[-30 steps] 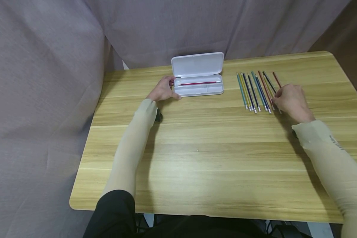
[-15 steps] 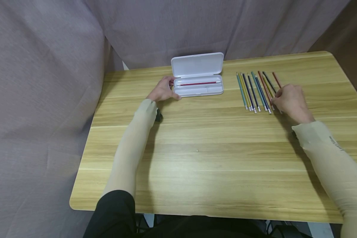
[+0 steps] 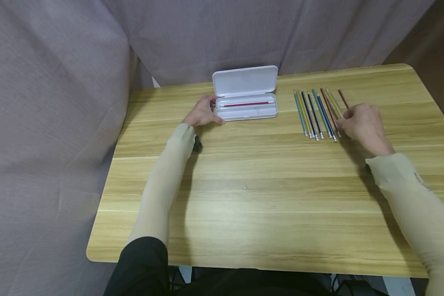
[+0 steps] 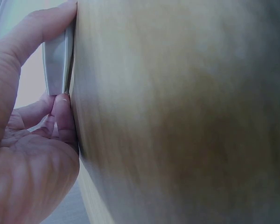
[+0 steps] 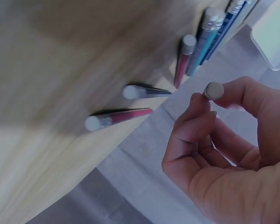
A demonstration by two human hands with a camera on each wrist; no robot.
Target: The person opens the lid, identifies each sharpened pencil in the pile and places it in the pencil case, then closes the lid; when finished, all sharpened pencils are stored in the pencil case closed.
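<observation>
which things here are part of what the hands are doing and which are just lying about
In use:
- white plastic pencil case, open, gripped by the left hand
- red pencil inside it
- pencil pinched by the right hand
- row of coloured pencils

Lying about:
- wooden table
- grey curtain

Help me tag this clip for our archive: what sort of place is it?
Probably a staged recording corner rather than a lived-in room: a plain wooden table stands against draped grey curtains, bearing only an open white pencil case and a row of coloured pencils.
</observation>
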